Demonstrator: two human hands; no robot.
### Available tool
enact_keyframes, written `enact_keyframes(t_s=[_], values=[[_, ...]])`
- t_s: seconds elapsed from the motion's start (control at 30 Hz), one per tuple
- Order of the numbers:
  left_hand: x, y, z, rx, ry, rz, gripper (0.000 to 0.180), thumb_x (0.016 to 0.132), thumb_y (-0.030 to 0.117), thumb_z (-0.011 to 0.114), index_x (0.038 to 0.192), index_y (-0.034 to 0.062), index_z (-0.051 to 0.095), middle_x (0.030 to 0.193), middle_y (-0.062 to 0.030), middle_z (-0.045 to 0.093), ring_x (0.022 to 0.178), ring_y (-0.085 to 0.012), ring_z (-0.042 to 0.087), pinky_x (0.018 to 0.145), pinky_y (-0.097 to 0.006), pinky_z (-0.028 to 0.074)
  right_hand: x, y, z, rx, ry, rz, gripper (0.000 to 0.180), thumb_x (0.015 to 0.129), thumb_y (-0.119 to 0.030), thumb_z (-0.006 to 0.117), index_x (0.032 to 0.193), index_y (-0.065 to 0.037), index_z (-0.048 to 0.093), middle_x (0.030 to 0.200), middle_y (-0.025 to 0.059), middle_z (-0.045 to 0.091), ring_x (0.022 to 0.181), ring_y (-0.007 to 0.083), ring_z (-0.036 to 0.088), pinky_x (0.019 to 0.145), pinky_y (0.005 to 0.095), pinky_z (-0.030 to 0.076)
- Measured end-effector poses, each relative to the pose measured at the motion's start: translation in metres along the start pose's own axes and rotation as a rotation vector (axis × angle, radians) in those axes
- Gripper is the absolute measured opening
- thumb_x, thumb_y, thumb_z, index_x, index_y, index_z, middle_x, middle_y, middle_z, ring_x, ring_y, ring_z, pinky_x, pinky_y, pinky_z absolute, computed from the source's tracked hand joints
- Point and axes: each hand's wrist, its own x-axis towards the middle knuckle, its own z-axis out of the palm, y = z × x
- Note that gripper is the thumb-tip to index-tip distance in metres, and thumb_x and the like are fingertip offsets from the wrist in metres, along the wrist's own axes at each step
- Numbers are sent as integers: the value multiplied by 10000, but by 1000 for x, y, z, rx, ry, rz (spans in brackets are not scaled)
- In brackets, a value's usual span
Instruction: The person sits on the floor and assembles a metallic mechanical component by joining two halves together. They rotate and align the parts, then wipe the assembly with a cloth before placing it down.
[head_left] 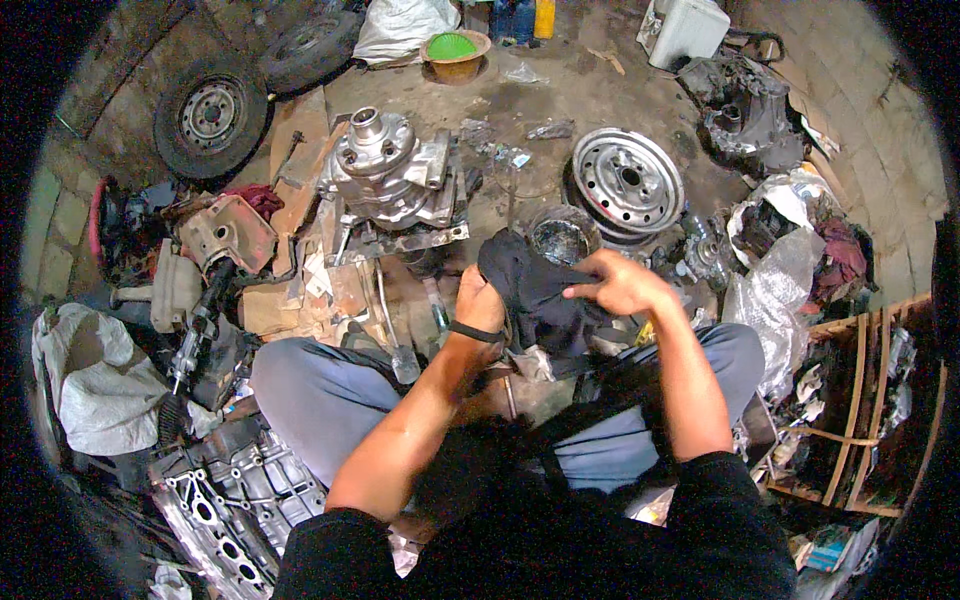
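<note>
A black cloth (545,300) hangs bunched between my two hands, above the floor in front of my lap. My left hand (480,298) grips its left side, with most of the fingers hidden in the folds. At the right edge, my right hand (625,285) is closed on the fabric between thumb and fingers. Just beyond the cloth stands a round metal container (562,238) with something dark and shiny inside. A large metal gear housing (385,170) sits upright on a flat base ahead of my left hand.
A silver wheel rim (628,185) lies at the right. Two tyres, one a mounted wheel (210,117), lean at the far left. Nearby are an engine block (240,490), a white sack (95,385), cardboard (275,312), a dark gearbox casing (750,115) and a wooden crate (850,420).
</note>
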Motion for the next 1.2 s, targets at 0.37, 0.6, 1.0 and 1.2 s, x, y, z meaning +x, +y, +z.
enact_keyframes(t_s=[0.37, 0.6, 1.0, 1.2], values=[[1, -9, -11, 316, 68, -100, 209, 983, 145, 588, 1046, -10, 712, 984, -31, 710, 804, -121, 640, 754, -276, 533, -12, 18, -46, 702, 325, 163, 255, 756, -100, 707, 967, 42, 726, 881, 108, 728, 804, 195, 668, 794, 298, 504], [6, -42, -29, 135, -219, -56, 268, 961, 17, 470, 1160, -24, 644, 1074, -68, 694, 889, -153, 647, 812, -302, 537, -11, -28, -8, 639, 485, -143, 304, 781, -63, 664, 1068, 22, 720, 989, 117, 730, 970, 239, 671, 908, 339, 512], [5, 12, -8, 856, -138, 300, 154, 864, 16, 509, 882, -41, 650, 792, -162, 681, 691, -192, 603, 684, -338, 483, 6, -37, 35, -282, 717, -576, 325, 816, -222, 727, 1125, -130, 685, 1135, 61, 643, 1089, 284, 568, 942, 473, 407], [5, 18, -7, 878, -129, 216, 181, 915, 71, 532, 829, -65, 615, 715, -214, 596, 631, -176, 559, 644, -344, 460, 9, -20, 20, -373, 784, -560, 255, 773, -226, 765, 984, -106, 687, 1039, 57, 643, 1093, 277, 570, 958, 471, 407]])
